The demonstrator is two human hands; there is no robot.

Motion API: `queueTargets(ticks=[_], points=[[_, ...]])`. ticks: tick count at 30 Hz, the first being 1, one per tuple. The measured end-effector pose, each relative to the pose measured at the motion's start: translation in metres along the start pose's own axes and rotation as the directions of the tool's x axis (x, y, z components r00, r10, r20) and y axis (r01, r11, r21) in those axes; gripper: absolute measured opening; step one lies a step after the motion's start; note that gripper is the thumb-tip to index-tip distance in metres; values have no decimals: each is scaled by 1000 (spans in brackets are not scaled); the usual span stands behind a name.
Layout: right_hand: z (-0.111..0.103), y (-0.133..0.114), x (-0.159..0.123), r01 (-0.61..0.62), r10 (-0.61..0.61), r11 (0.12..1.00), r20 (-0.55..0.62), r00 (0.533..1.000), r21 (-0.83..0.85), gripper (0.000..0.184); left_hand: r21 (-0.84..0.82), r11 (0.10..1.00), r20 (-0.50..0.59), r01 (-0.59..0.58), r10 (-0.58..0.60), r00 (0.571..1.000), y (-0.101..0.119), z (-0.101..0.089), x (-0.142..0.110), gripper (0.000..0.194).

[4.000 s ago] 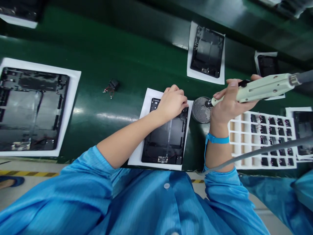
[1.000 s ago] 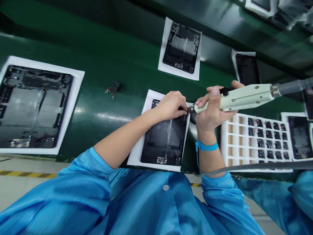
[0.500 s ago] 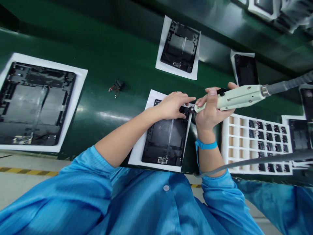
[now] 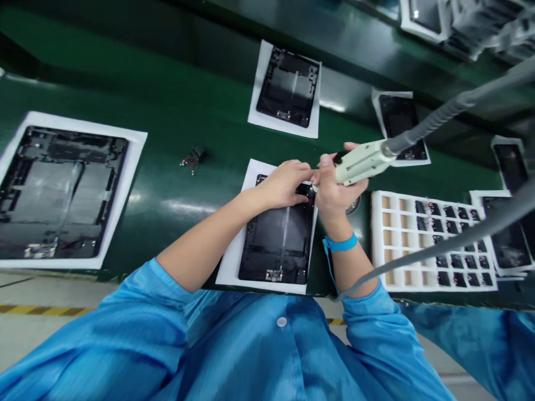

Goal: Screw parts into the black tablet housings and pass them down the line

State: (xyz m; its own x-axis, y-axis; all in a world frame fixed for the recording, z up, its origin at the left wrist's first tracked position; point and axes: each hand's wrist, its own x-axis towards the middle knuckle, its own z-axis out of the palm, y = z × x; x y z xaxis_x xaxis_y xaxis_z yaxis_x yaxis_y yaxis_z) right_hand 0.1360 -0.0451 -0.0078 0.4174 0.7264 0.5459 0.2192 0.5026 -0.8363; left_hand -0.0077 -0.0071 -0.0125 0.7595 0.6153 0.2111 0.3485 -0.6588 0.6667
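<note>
In front of me a black tablet housing (image 4: 266, 234) with its inside exposed lies on a white sheet (image 4: 231, 262). My left hand (image 4: 284, 185) rests over its upper part, thumb and fingers apart, fingertips near the top right corner. What lies beneath that palm is hidden. A pale green electric screwdriver (image 4: 363, 162) is gripped in my right hand (image 4: 334, 189). It is tilted, its tip down at the housing's top right corner, close to my left fingertips. The tip's exact contact point is too small to make out. A blue wrist strap (image 4: 340, 243) circles my right wrist.
Another open housing (image 4: 62, 189) lies on the left, one more (image 4: 288, 86) at the back. Small black parts with wires (image 4: 194, 158) sit on the green bench (image 4: 167, 184). Right of me stands a white compartment tray (image 4: 378, 239) of similar parts. A grey cable (image 4: 438, 245) crosses my right forearm.
My right hand has moved left with the electric screwdriver, which now stands steeper, its tip at the housing corner. My left hand stays on the housing. The view has shifted slightly.
</note>
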Motion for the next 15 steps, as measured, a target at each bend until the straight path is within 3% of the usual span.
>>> queueTargets(ticks=[5,8,10,12,14,15], points=[[5,-6,-1,-96,96,995,2,995,34,57,75,986,-121,148,-139,983,18,-21,-52,55],[-9,-24,7,-130,129,989,17,991,63,56,-4,949,-219,315,-308,926,32,-40,-106,53],[-27,-38,11,-126,126,991,-8,992,51,54,-167,867,-252,470,-498,830,45,-51,-143,59],[-47,-48,12,-112,112,994,-65,992,11,51,-397,707,-235,585,-695,680,59,-57,-173,71],[-65,-51,9,-114,109,993,-112,988,-40,48,-570,517,-147,638,-829,540,72,-58,-194,82],[-72,-51,6,-123,114,991,-122,986,-62,47,-603,438,-85,666,-866,493,77,-57,-200,87]])
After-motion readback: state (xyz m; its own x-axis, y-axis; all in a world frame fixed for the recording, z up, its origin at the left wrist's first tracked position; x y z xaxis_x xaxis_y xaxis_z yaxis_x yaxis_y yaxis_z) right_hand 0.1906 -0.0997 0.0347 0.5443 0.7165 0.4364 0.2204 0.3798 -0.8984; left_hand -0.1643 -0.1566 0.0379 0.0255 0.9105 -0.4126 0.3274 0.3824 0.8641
